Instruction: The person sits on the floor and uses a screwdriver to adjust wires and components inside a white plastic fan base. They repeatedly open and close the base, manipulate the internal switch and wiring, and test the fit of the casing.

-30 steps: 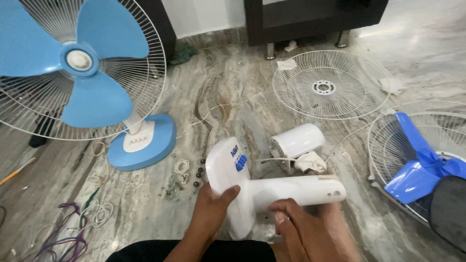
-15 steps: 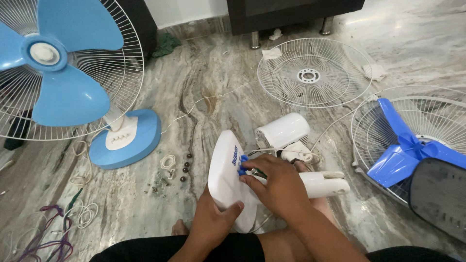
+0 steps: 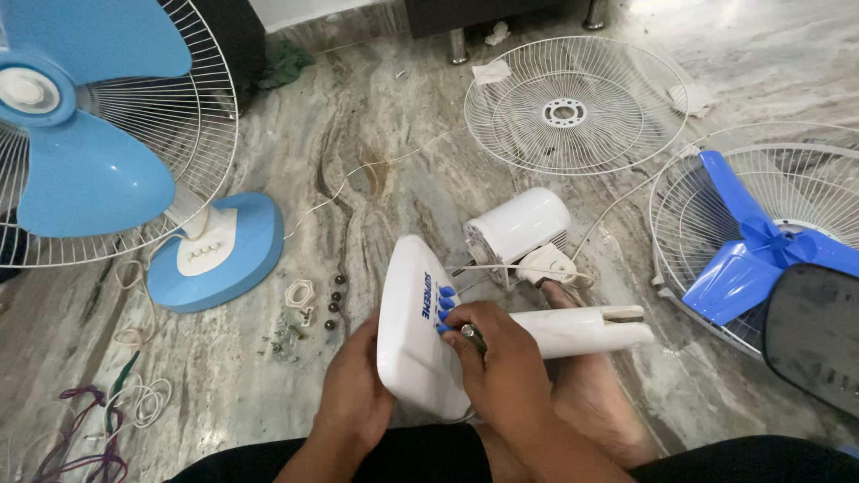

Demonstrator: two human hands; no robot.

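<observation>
White plastic makes up the fan base (image 3: pixel 410 344) held near the middle of the view, tilted on edge just above the person's lap, with a white neck post (image 3: pixel 586 327) running out to the right from it. The left hand (image 3: pixel 353 394) wraps around the base's near left edge, fingers curled behind it, gripping it. The right hand (image 3: pixel 501 362) lies over the front of the base where the post joins, fingertips on the row of blue buttons (image 3: pixel 444 310), clenched about a slim metal tool (image 3: pixel 471 334) whose tip is hidden.

Just beyond the post, a white motor housing (image 3: pixel 519 225) lies on the marble floor (image 3: pixel 358 134) with thin wires trailing from it. Farther off, a bare white wire grille (image 3: pixel 573 105) lies flat. At the right, another grille (image 3: pixel 716 206) holds a loose blue blade (image 3: pixel 761 255), and a dark rounded object (image 3: pixel 816 335) overlaps it at the right edge.

On the left stands an assembled fan (image 3: pixel 85 134) with blue blades and a blue and white base. Between it and the held base, small screws and dark round bits (image 3: pixel 309 313) lie scattered. A tangle of coloured wires (image 3: pixel 98 429) sits at the near left.
</observation>
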